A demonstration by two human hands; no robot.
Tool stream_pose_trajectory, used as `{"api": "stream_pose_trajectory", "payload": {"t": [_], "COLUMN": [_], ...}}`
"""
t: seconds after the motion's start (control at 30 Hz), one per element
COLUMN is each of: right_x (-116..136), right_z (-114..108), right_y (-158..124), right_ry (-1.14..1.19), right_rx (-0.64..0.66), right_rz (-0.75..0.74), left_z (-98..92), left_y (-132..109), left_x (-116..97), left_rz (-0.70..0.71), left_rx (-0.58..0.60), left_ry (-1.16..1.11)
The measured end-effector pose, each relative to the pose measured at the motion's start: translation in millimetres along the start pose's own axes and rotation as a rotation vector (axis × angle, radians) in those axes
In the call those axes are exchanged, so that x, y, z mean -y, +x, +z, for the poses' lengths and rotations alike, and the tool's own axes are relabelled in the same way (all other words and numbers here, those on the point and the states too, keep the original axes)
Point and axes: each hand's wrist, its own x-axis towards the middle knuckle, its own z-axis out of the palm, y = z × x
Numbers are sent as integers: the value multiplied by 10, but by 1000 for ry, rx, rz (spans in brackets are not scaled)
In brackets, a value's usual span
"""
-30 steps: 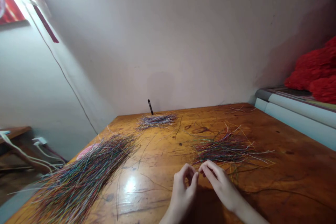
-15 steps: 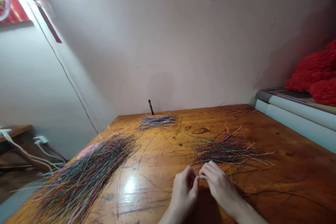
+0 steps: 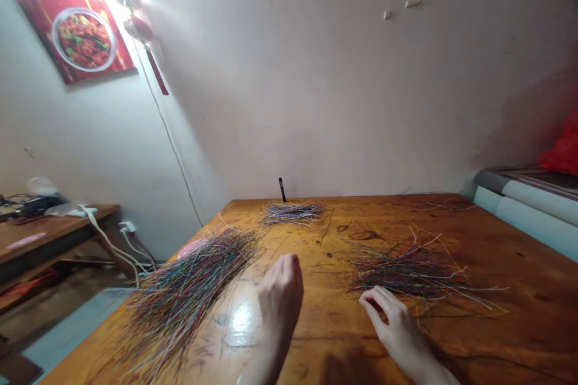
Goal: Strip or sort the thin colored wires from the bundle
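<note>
My left hand (image 3: 282, 289) is raised over the middle of the wooden table, its fingers curled in and mostly turned from view. Whatever it may hold is too thin or hidden to see. To the right, my right hand (image 3: 391, 316) has thumb and fingertips pinched together, and no held thing can be made out. It is close to the front edge of a loose heap of thin coloured wires (image 3: 406, 271). A larger, thicker bundle of coloured wires (image 3: 189, 295) lies along the table's left side. Farther back sits a small, neater bundle of wires (image 3: 292, 213).
A black marker (image 3: 282, 189) stands upright by the wall behind the wooden table (image 3: 325, 337). Something pink (image 3: 192, 248) is partly under the left bundle. At right is a white cabinet or case (image 3: 519, 210) bearing red material (image 3: 562, 147). White cables (image 3: 130, 246) hang at left.
My hands were close together with fingertips nearly meeting; now they are apart, the left one moved leftward and up. The view has turned left, showing more of the poster and side table.
</note>
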Motion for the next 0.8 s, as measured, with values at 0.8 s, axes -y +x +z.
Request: {"api": "stream_pose_trajectory", "payload": {"t": [0.8], "right_x": [-174], "right_z": [221], "right_y": [-125], "right_ry": [-60], "right_rx": [111], "right_rz": [-85], "left_z": [515], "left_y": [221], "left_x": [1677], "left_rz": [-336], "left_rx": [0], "left_ry": [411]}}
